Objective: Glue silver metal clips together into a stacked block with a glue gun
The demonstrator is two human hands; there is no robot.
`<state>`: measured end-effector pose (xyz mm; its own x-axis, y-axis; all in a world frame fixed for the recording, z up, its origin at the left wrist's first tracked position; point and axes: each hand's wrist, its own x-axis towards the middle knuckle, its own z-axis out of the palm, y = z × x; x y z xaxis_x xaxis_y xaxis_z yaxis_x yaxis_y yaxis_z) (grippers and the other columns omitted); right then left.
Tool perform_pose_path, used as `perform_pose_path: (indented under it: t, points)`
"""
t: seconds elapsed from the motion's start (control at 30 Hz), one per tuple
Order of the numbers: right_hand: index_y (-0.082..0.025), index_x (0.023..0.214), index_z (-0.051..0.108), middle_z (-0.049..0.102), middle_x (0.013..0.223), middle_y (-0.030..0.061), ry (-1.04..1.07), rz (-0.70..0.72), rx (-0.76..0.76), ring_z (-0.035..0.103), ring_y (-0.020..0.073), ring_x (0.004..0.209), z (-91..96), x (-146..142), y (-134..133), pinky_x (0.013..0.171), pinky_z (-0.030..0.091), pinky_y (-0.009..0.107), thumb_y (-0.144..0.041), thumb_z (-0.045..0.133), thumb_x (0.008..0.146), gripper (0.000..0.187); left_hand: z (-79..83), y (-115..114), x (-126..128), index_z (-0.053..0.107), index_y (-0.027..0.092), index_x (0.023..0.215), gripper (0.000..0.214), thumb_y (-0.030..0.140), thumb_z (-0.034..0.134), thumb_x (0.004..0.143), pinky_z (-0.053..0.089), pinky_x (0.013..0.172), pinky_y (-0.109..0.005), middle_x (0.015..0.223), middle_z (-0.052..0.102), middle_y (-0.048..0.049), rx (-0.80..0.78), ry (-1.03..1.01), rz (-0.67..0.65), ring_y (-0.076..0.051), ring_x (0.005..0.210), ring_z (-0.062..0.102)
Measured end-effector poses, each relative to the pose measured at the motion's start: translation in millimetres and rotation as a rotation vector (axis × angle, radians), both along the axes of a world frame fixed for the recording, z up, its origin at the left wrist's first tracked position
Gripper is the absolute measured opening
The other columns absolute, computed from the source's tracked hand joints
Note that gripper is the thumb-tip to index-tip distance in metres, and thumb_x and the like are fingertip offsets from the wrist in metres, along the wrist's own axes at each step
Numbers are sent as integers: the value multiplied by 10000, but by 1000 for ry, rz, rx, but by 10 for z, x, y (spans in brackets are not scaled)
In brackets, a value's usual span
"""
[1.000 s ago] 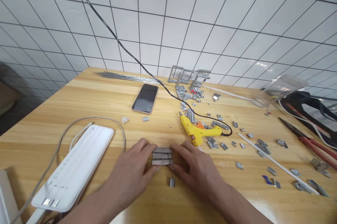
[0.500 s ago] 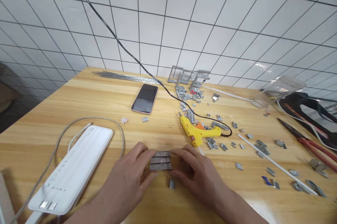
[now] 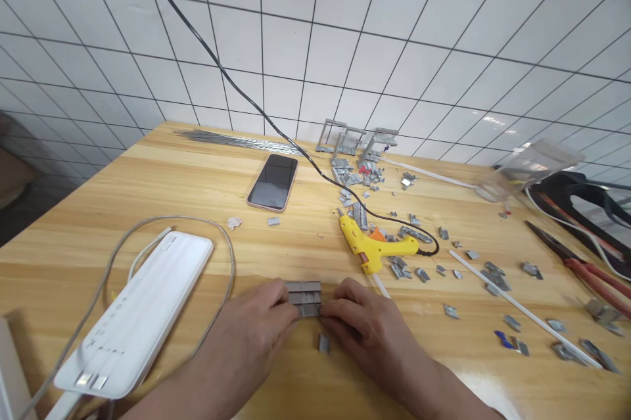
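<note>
Between my hands, low on the wooden table, lies a small grey ridged metal piece (image 3: 304, 292) made of strips set side by side. My left hand (image 3: 261, 321) pinches its left end, fingers bent and covering that end. At the lower right corner, the thumb and fingertips of my right hand (image 3: 367, 321) are pressed together on the piece. Just below it a small loose grey metal bit (image 3: 323, 343) lies on the wood, touched by neither hand.
A yellow hot glue gun (image 3: 377, 246) lies ahead right, its black cord (image 3: 256, 104) crossing the view. Left are a white power bank (image 3: 142, 308) and a phone (image 3: 273, 182). Metal scraps (image 3: 495, 275), a white glue stick (image 3: 527, 309) and red-handled snips (image 3: 591, 275) spread right.
My left fingers have closed further over the left end of the metal piece. My right fingertips have come together at its lower right corner. The view has shifted slightly.
</note>
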<state>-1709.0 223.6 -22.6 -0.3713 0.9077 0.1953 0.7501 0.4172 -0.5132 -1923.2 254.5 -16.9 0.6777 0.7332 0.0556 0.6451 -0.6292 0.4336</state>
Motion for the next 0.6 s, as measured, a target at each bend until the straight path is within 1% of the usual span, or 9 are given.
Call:
perform_pose_path:
  t: [0.2,0.37,0.47,0.6]
  points:
    - [-209,838,661,598,786,28,-24,6,12,579,140,655,11,-15,19,590,427,240,-195,488,915,190,-1,2,21,600,189,763,220,73,454,879,375,556,-260,787,554,-8,77,-26,-15,-150,669,536]
    - [-205,824,662,593,765,27,8,12,36,567,139,630,5,-23,22,571,419,238,-197,491,914,193,-25,-5,41,576,184,717,237,66,447,877,368,537,-260,745,544,-1,117,-87,-13,-145,632,526]
    - [-208,826,660,595,778,29,20,12,17,570,141,645,-8,-15,19,584,423,244,-199,497,913,185,-31,-10,33,583,185,725,243,83,436,890,377,542,-262,758,546,-4,115,-103,-12,-150,641,529]
    - [-217,857,664,590,790,25,67,6,-1,570,133,659,-14,3,10,595,427,236,-198,517,906,156,-23,-8,17,619,199,805,232,131,427,915,418,572,-266,794,556,-11,63,-107,-8,-157,675,549]
